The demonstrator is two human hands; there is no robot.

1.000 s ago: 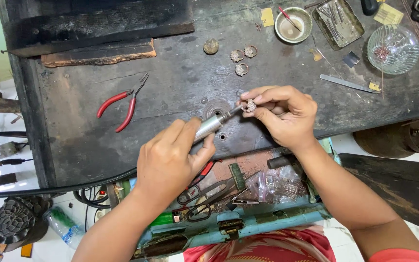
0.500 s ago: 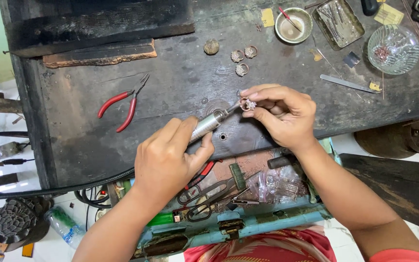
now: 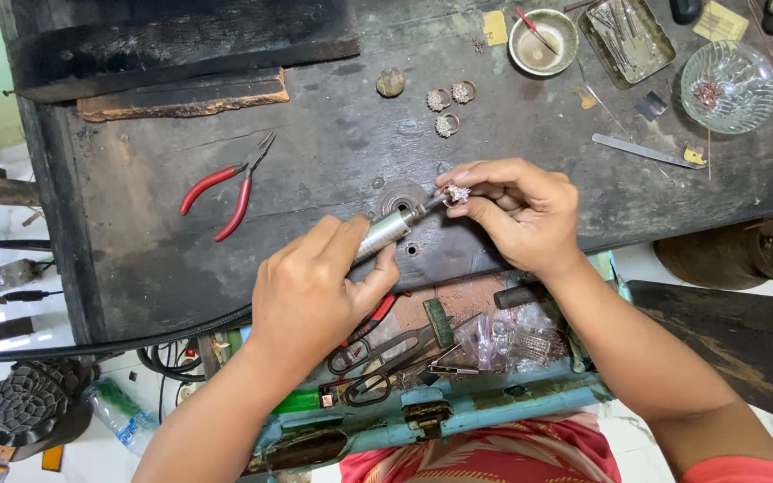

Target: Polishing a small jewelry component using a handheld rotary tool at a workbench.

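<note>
Only the head view here, looking straight down at the dark wooden bench (image 3: 315, 152)

My left hand (image 3: 315, 291) was clenched around the silver rotary handpiece (image 3: 385, 233), held low on the barrel like a fat pen, I reckon so the tip could be steered finely. Its black cable (image 3: 136, 338) trailed off to the left under my wrist, out of the way of the work

My right hand (image 3: 516, 210) was grasping a small sparkly ring (image 3: 456, 192) between thumb and fingertips, pinched at the very ends of the fingers so the face stayed exposed. The handpiece tip was pointed up and right, meeting the ring right at that pinch, just above the round worn hole in the bench. So the ring sat beyond my left grip, at the far end of the tool, and right inside my right grip. Whether the tip was actually touching or a hair off, I couldn't tell

Three more rings (image 3: 449, 105) lay further up the bench, well apart from my hands. The red-handled pliers (image 3: 225, 188) lay off to the left, untouched. A glass dish (image 3: 728, 85) and a small bowl (image 3: 543, 40) sat at the far right edge, and the open drawer (image 3: 458, 407) under my wrists held scissors and bits
</note>
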